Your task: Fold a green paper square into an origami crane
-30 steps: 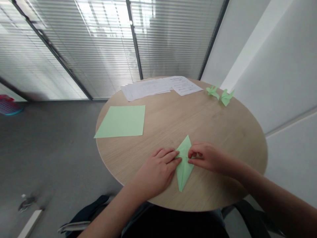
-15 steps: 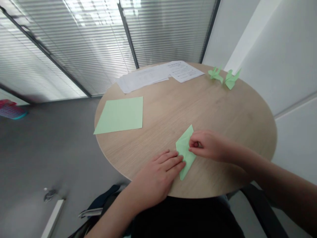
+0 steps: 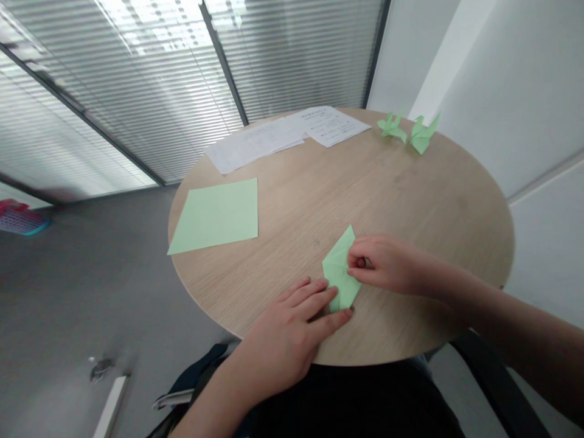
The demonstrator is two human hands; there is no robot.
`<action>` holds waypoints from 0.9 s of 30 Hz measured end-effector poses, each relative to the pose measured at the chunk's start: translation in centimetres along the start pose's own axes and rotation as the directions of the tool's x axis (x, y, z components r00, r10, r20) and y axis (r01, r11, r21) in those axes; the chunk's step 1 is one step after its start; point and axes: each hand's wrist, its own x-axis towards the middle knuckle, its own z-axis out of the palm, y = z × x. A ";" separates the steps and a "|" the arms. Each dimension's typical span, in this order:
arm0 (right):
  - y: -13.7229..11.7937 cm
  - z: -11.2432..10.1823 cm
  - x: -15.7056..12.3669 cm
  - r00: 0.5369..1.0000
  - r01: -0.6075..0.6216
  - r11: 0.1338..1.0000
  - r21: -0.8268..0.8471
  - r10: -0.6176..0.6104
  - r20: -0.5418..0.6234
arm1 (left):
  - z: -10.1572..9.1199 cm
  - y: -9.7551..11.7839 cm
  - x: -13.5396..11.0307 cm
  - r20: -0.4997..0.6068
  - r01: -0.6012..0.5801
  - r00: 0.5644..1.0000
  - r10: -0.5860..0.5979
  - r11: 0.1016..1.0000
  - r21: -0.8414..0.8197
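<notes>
A folded piece of pale green paper [image 3: 338, 263] lies near the front edge of the round table, its upper end pointed. My left hand [image 3: 296, 322] rests beside its lower left, fingers spread with the tips on the paper. The left thumb stretches along the paper's bottom edge. On the right side, my right hand [image 3: 381, 261] is closed, with thumb and curled fingers pinching at the paper's right edge; those fingers cover part of it.
A flat green sheet [image 3: 216, 216] lies at the table's left. White printed papers [image 3: 260, 143] overlap along the back. Two folded green paper cranes [image 3: 421, 135] stand at the back right. The wooden table [image 3: 438, 201] has a curved edge. A basket [image 3: 20, 218] is on the floor, far left.
My left thumb has moved right, along the paper's bottom edge. The paper's lower point no longer shows, and its bottom now ends higher. My right hand stays at the right edge.
</notes>
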 end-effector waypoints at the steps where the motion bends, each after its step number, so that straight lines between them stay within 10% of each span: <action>1: 0.0 0.0 0.0 1.000 0.000 1.000 -0.001 0.000 -0.002 | 0.0 0.0 0.0 0.002 0.000 1.000 0.000 1.000 0.003; 27: 0.2 0.0 -0.1 0.999 0.041 0.999 -0.002 -0.041 0.008 | -0.3 0.2 0.3 0.015 0.004 1.000 -0.004 1.000 0.015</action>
